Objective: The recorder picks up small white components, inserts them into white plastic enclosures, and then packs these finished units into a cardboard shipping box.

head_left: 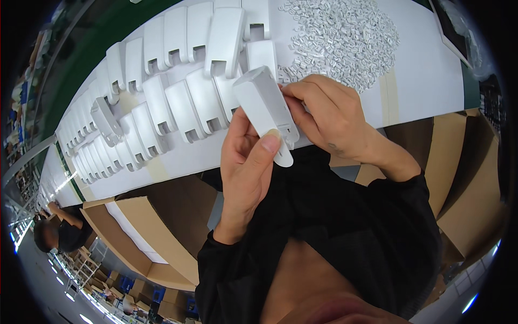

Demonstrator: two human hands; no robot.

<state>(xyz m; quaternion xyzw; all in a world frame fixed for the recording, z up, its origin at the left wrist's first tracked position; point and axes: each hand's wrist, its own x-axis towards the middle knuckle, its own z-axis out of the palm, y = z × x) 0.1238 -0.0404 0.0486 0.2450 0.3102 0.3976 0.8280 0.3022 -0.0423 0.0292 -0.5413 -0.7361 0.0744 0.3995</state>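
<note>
White housing (pixel 259 100) is sitting between the hands, long axis running outward, far end leaning left. Left hand (pixel 248 159) is grasping its near end; right hand (pixel 332 113) is bunching at its right flank, can't tell if gripping anything.

Your counter (pixel 426 92) is brightly lit; lights (pixel 22 236) glare near eight o'clock, and fisheye distortion curves your outer view.
</note>
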